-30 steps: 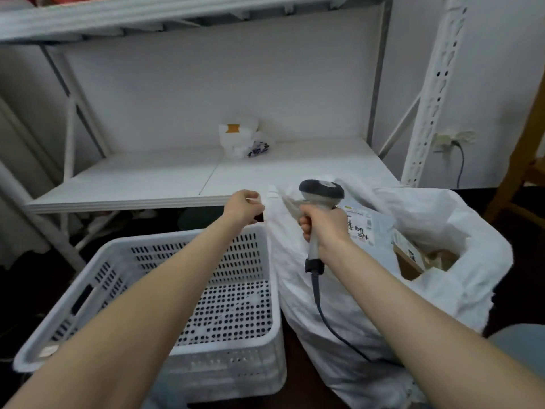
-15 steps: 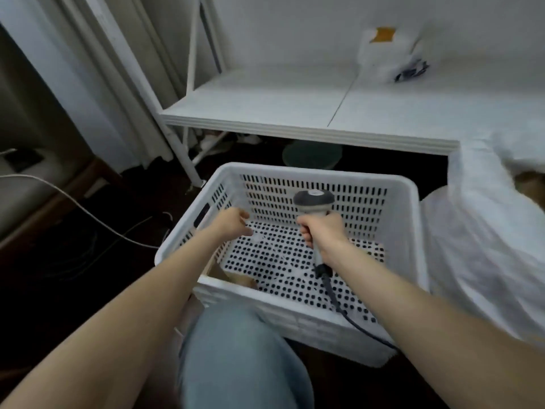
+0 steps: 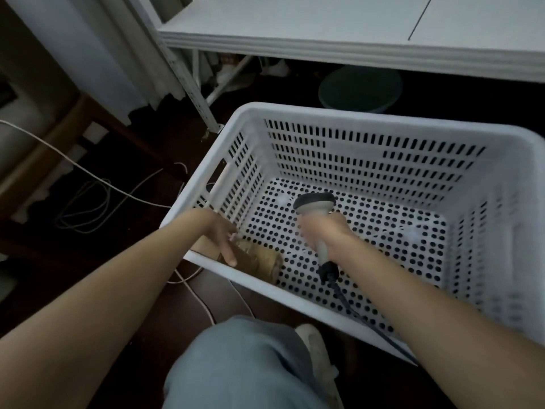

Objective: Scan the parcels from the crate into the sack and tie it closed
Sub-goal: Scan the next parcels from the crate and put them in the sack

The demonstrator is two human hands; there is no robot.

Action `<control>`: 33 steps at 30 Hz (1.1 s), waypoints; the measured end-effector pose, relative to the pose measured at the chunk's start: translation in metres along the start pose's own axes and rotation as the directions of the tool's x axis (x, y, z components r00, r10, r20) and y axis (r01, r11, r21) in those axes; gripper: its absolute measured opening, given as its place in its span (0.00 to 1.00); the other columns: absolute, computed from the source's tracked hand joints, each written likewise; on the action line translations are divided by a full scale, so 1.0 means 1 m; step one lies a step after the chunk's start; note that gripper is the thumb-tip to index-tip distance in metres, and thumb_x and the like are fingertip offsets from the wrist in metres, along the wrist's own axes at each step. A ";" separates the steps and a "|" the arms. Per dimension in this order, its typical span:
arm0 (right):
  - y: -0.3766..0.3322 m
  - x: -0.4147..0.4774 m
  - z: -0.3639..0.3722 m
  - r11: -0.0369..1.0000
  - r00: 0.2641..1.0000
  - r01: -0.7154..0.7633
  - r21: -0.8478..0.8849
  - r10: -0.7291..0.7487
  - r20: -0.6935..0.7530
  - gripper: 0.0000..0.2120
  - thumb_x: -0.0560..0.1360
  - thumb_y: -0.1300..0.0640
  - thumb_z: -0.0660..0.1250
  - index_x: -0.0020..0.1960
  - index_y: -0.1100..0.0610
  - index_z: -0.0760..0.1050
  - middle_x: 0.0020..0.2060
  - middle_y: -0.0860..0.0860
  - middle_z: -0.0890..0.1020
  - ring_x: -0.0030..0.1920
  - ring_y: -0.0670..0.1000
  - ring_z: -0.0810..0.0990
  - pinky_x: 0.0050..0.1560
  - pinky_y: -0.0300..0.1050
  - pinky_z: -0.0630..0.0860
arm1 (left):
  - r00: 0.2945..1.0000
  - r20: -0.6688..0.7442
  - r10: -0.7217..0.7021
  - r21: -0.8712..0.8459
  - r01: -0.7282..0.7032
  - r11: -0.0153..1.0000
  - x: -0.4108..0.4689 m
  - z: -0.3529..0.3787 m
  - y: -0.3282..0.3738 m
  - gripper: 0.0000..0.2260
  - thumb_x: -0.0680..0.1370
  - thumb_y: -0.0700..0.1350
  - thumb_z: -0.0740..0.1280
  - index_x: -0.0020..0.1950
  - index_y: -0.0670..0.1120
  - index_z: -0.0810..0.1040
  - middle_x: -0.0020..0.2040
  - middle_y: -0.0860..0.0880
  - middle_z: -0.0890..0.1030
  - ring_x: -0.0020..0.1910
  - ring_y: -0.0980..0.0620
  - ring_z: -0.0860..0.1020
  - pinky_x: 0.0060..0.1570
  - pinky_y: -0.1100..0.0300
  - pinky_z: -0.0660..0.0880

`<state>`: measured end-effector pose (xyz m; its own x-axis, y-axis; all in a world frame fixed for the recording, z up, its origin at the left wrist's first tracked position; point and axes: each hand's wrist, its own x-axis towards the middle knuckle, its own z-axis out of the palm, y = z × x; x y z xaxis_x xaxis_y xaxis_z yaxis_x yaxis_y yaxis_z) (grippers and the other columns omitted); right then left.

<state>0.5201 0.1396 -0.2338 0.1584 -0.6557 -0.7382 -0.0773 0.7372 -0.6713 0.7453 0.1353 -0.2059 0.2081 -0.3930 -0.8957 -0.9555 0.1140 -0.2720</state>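
A white perforated crate [image 3: 362, 113] fills the middle of the view. One brown parcel [image 3: 259, 259] lies in its near left corner, partly behind the near wall. My left hand [image 3: 222, 234] reaches into that corner with fingers stretched out, touching the parcel's top. My right hand [image 3: 330, 234] grips the handle of a grey barcode scanner [image 3: 314, 203] above the crate floor, its black cable trailing back along my forearm. The sack is out of view.
A white shelf board [image 3: 324, 31] runs across the top, with a shelf post [image 3: 188, 81] left of the crate. A green basin [image 3: 359, 91] sits under the shelf. White cables [image 3: 88, 175] lie on the dark floor at left. My knee [image 3: 250, 364] is below.
The view swung left and down from the sack to the crate. My left hand dropped into the crate's near left corner and opened onto the brown parcel. The scanner stayed in my right hand.
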 end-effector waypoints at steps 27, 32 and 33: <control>-0.003 0.019 -0.049 0.979 0.993 -0.018 0.202 0.042 -0.114 0.09 0.72 0.64 0.72 0.51 0.66 0.79 0.27 0.52 0.79 0.24 0.46 0.74 0.27 0.39 0.72 | 0.831 -0.522 -0.192 -0.775 -0.368 0.514 0.039 -0.018 0.037 0.24 0.80 0.48 0.64 0.74 0.42 0.64 0.71 0.43 0.70 0.68 0.45 0.71 0.68 0.51 0.68; 0.003 0.048 -0.055 0.977 0.989 -0.025 0.214 0.056 -0.138 0.08 0.71 0.63 0.72 0.49 0.65 0.80 0.26 0.52 0.79 0.23 0.46 0.75 0.27 0.39 0.73 | 0.847 -0.466 -0.257 -0.738 -0.212 0.641 0.080 -0.017 0.031 0.34 0.77 0.49 0.68 0.77 0.40 0.57 0.75 0.40 0.63 0.73 0.42 0.64 0.71 0.48 0.64; 0.005 0.055 -0.057 0.977 0.990 -0.037 0.209 0.065 -0.129 0.07 0.72 0.63 0.72 0.49 0.65 0.79 0.26 0.52 0.79 0.23 0.46 0.75 0.28 0.39 0.73 | 0.850 -0.453 -0.268 -0.742 -0.193 0.642 0.092 -0.019 0.030 0.37 0.76 0.51 0.69 0.77 0.40 0.55 0.76 0.40 0.61 0.74 0.41 0.62 0.72 0.46 0.63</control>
<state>0.4726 0.0983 -0.2820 0.0253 -0.6221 -0.7825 0.1245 0.7786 -0.6150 0.7317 0.0854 -0.2898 0.3387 -0.7780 -0.5292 -0.8084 -0.5284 0.2593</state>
